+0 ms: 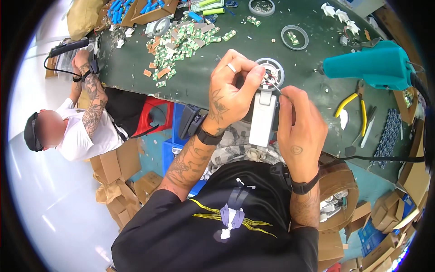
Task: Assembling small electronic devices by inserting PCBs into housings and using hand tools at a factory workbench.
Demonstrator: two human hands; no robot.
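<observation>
At the front edge of the green bench is a white device with a round grey ring head [282, 72] and a flat handle [263, 120], much like a handheld fan. White wires and small parts show inside the open ring. My left hand [233, 90] is closed at the ring's left side, thumb and forefinger pinched over its inside; what the fingertips grip is partly hidden. A thin metal tool [274, 87] extends from the closed fingers of my right hand [301, 127] into the ring. I cannot make out its exact kind.
Green circuit boards [181, 47] lie heaped at the back left, near boxes of blue cells [149, 7]. A grey ring [304, 31] lies beyond. To the right are a teal power tool [367, 68], yellow-handled pliers [364, 113] and braided wires [389, 136]. A co-worker [68, 131] sits left.
</observation>
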